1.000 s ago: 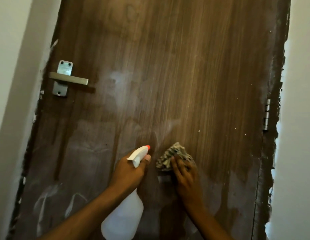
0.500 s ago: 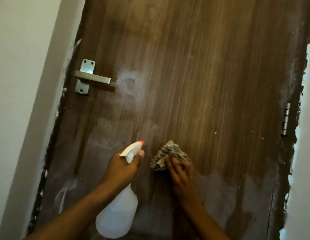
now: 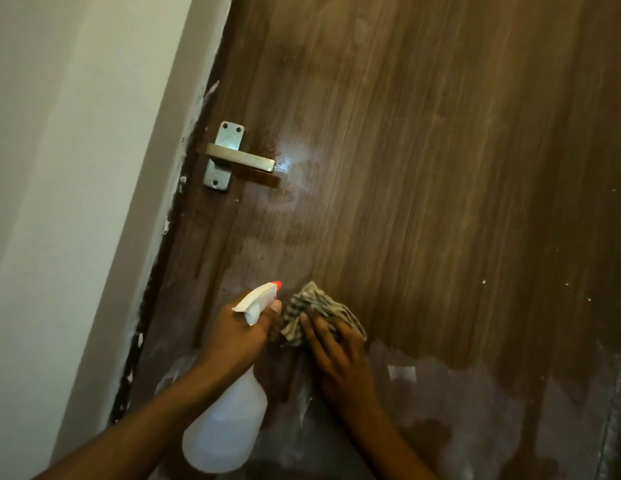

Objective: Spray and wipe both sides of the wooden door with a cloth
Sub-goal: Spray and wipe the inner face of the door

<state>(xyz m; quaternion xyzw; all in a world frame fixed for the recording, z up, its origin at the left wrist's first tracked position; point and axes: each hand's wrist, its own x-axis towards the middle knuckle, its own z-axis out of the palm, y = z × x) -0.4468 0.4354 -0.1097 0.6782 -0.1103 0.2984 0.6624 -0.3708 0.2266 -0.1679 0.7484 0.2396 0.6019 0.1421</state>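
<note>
Left hand (image 3: 241, 336) grips the light bottle (image 3: 226, 424) by its neck; right hand (image 3: 340, 362) presses the soft, limp cloth (image 3: 316, 306), best bunched under flat fingers, against the door (image 3: 440, 168) below its handle (image 3: 239, 159).

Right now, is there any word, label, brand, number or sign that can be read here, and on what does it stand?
No text can be read.
Spray bottle in the left hand: plain white, no label shows.
Door handle: bare metal, no mark shows.
Cloth under the right hand: a checked pattern only.
Wooden door: grain and wet streaks, no sign.
</note>
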